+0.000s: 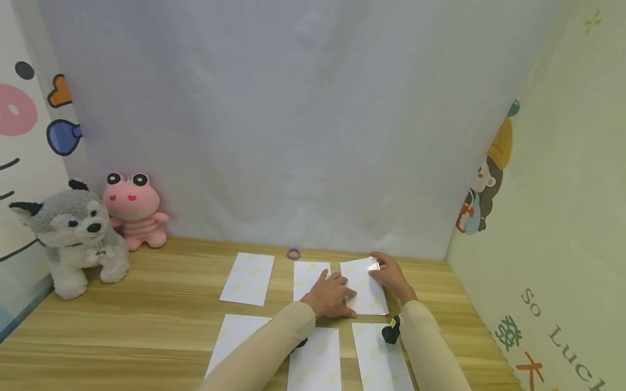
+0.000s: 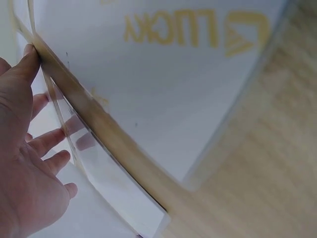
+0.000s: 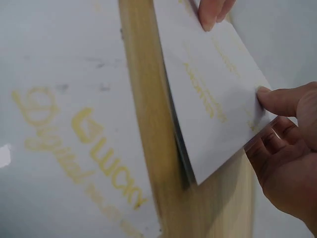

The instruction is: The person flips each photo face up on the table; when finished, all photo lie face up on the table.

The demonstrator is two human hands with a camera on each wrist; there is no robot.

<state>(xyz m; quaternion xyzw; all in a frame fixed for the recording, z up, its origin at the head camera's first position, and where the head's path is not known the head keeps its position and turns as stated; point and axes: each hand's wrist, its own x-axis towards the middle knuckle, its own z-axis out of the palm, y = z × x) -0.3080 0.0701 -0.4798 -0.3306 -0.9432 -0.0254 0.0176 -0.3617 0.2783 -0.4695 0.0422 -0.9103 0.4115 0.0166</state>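
My right hand (image 1: 393, 277) pinches the far right corner of a white photo paper sheet (image 1: 364, 288), thumb on top and fingers beneath in the right wrist view. That corner is bent up and catches the light. Across the sheet's left side lies my left hand (image 1: 330, 296), its fingers spread and touching the paper. The same hand partly covers a second sheet (image 1: 305, 274). Yellow "LUCKY" lettering (image 3: 116, 171) marks the back of a nearby sheet in the right wrist view. The left wrist view shows the left hand (image 2: 29, 163) beside a sheet's glossy edge.
Another sheet (image 1: 248, 278) lies at the back left, and a nearer row holds a left sheet (image 1: 239, 331), a middle one (image 1: 315, 358) and a right one (image 1: 379, 353). A purple ring (image 1: 293, 253) lies behind them. A plush husky (image 1: 78, 233) and pink frog (image 1: 137, 212) sit left.
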